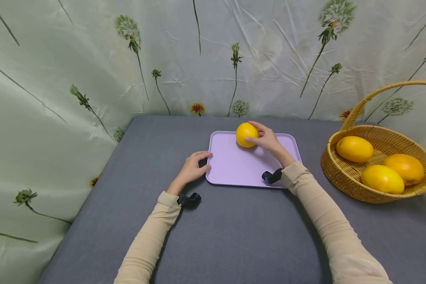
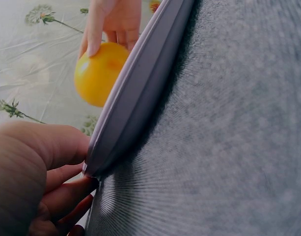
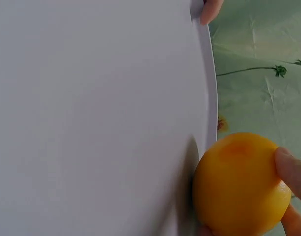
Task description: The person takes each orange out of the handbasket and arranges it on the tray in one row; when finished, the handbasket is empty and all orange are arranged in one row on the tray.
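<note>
On the grey-covered table (image 1: 227, 236), as seen from the head view with 12 o'clock at the far edge:

Tray (image 1: 234, 167). One; lilac, rectangular, low raised rim, rounded corners; lying flat.

Yellow fruit (image 1: 246, 136). One; round, glossy, with a deeper orange patch. Located at the tray's 12 o'clock side, just inside the far rim in the head view. Whether it touches the tray cannot be told.

Right hand (image 1: 268, 140). Grips the yellow fruit, thumb and fingers set round it from its 3 o'clock side.

Left hand (image 1: 193, 167). Fingers relaxed, thumb and forefinger parted, both touching the tray's rim at 9 o'clock; whether other fingers reach beneath cannot be told.

Basket (image 1: 335, 183). One; tan, woven, with an arched handle; stands at 3 o'clock from the tray, apart from it. Contents: three yellow-orange fruits, namely a first fruit (image 1: 355, 149) at 10 o'clock, a second fruit (image 1: 406, 167) at 4 o'clock and a third fruit (image 1: 381, 179) at 6 o'clock, the last two overlapping in view.

Curtain (image 1: 198, 86). Pale green, dandelion print; hangs beyond the table at 12 o'clock.
</note>
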Motion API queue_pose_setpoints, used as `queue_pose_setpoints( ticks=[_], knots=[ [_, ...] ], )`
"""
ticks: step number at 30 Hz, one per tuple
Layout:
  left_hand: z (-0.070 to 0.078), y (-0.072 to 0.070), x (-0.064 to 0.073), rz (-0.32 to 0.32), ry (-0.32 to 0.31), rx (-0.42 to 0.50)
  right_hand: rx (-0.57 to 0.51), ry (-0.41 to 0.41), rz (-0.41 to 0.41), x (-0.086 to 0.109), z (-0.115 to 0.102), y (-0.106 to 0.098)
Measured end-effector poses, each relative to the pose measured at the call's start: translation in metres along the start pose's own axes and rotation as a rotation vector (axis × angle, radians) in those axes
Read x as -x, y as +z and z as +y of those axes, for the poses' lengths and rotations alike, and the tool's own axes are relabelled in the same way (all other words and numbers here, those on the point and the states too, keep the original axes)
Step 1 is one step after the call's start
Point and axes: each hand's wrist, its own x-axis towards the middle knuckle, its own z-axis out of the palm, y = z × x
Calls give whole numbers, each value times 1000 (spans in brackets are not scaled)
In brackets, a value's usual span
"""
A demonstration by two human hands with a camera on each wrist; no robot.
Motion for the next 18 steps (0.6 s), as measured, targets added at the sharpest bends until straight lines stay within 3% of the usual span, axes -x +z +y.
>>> queue_pose_setpoints(
  ticks=[6, 18],
  knots=[
    [1, -2, -1, -14, -12, 4, 12, 6, 3, -5, -8, 13],
    [1, -2, 1, -29, -12, 3, -74, 1, -63, -15, -21, 37]
  ],
)
